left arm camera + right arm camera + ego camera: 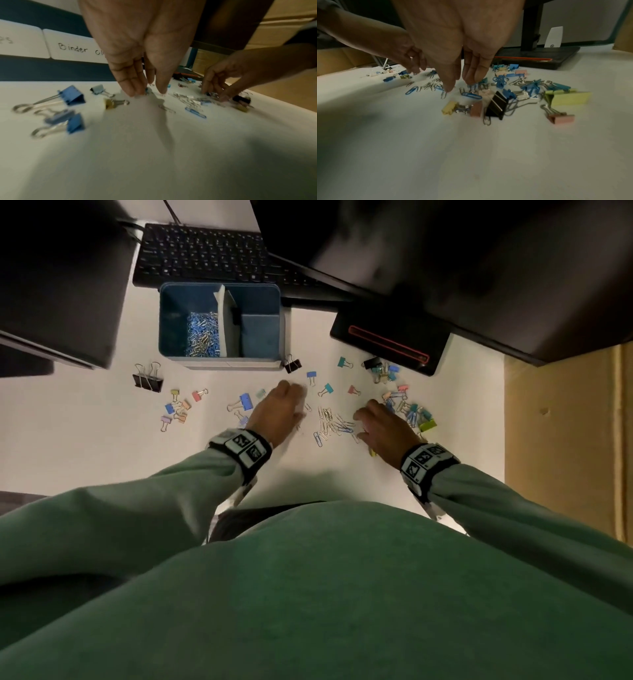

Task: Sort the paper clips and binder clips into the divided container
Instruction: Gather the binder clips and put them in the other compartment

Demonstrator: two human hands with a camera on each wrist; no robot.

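**Both hands down among the loose clips**

Here the person in the green sweatshirt leans over the white desk (pixel 85 440), both hands lowered into a scatter of clips. The left hand (pixel 279 412) reaches down with fingers (pixel 130 83) nearly straight and close together, tips touching the desk beside a small clip; whether anything is actually pinched there I cannot tell, as the view is blurred. The right hand (pixel 383 428) hangs over the pile of silver and blue wire paper clips (pixel 330 422), its fingers (pixel 471 75) loosely extended, the thumb tip just touching one silver clip, nothing visibly gripped.

The blue rectangular plastic divided container (pixel 219 359) stands at the far side of the desk, just in front of the black keyboard (pixel 205 251). Its left compartment holds a heap of blue and silver paper clips (pixel 202 335); the right compartment shows only its blue floor. A white label on its front wall reads "Binder cl…" (pixel 73 48) in the left wrist view.

Coloured binder clips lie all about: a pastel cluster (pixel 176 409) to the left, two large black binder clips (pixel 148 378) near it, another black one (pixel 292 364) touching the container's right front corner, and a dense mixed heap (pixel 530 92) beside the right hand, including a large yellow-green one (pixel 568 98). A black monitor base with an orange outline (pixel 390 344) sits just behind that heap.
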